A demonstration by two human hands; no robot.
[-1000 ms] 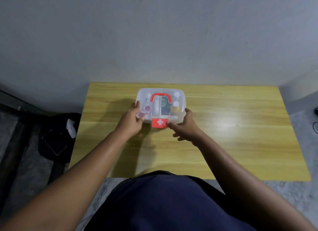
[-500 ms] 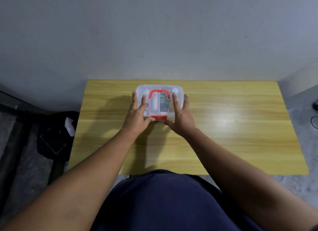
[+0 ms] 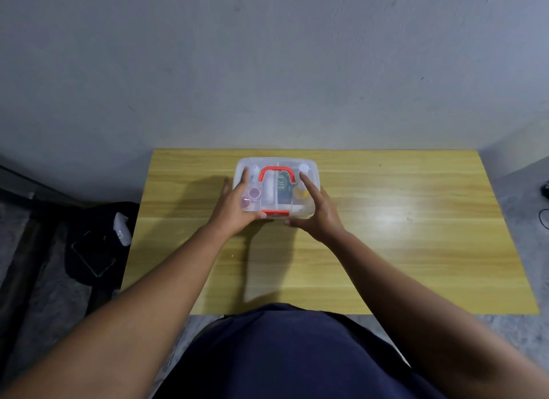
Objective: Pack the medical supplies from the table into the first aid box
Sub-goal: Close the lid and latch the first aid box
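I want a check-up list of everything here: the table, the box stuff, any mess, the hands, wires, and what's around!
Surface: yellow wooden table, bare apart from the box.
Job's things: clear first aid box with lid down, red handle on top and red latch at the front; small supplies show through the lid.
Clutter: nothing seen on the table.
Hands: left hand and right hand lie flat on the lid, thumbs by the latch.
Cables: dark cable on the floor at the far right.
Surroundings: grey wall behind; black bag with a white object on the floor, left.
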